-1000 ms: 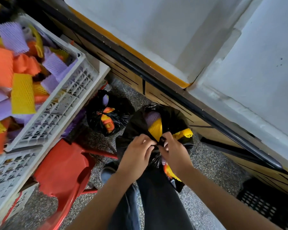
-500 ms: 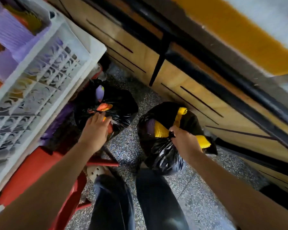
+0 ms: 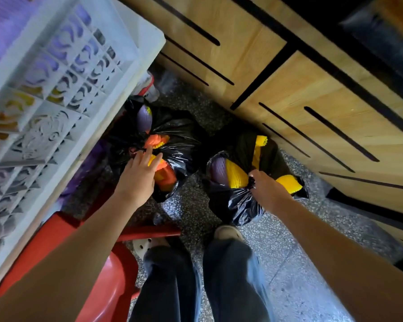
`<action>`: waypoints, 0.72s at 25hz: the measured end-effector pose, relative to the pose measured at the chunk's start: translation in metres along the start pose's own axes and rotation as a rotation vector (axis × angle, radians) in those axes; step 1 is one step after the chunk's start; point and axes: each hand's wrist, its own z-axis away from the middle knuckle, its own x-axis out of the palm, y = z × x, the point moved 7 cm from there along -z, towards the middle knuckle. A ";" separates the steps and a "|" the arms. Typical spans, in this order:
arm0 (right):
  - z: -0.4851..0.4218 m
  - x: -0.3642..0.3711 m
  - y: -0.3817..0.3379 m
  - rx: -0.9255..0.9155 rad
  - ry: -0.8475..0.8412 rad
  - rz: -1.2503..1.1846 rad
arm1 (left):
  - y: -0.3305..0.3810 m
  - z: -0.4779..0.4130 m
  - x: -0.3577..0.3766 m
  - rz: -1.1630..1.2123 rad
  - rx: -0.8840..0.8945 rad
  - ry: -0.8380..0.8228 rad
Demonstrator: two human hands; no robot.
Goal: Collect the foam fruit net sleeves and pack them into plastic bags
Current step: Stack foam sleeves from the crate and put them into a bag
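Note:
Two black plastic bags stuffed with foam net sleeves stand on the speckled floor. The left bag [image 3: 172,140] shows purple, orange and yellow sleeves through its gaps. My left hand [image 3: 139,175] reaches onto its tied top, fingers extended and touching the knot. The right bag [image 3: 235,205] shows a purple sleeve and yellow sleeves [image 3: 236,176]. My right hand [image 3: 265,191] grips that bag's gathered neck. A white slatted crate [image 3: 63,73] at the left holds more purple, yellow and orange sleeves.
A wooden counter front [image 3: 300,89] with black slots runs along the right, close behind the bags. A red plastic chair [image 3: 98,263] sits under the crate at the lower left. My legs and shoes [image 3: 226,233] stand just below the bags.
Both hands had been tying the right bag's top. My left hand let go and moved over to the left bag; my right hand lowered the tied bag toward the floor.

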 end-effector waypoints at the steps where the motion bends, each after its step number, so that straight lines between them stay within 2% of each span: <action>1: 0.003 -0.002 -0.007 -0.023 -0.005 0.008 | -0.001 0.001 -0.004 0.011 0.016 0.001; 5: 0.022 -0.047 -0.057 -0.152 0.153 0.168 | -0.009 0.017 -0.032 -0.001 0.038 -0.016; 8: 0.048 -0.108 -0.123 -0.300 0.377 0.299 | -0.021 0.049 -0.093 -0.079 0.103 0.156; 11: 0.078 -0.164 -0.191 -0.465 0.614 0.327 | -0.041 0.089 -0.158 -0.072 0.123 0.324; 15: 0.112 -0.213 -0.279 -0.669 0.686 0.202 | -0.070 0.146 -0.214 -0.026 0.097 0.568; 18: 0.130 -0.229 -0.343 -0.802 0.659 0.155 | -0.114 0.187 -0.248 0.042 -0.017 0.716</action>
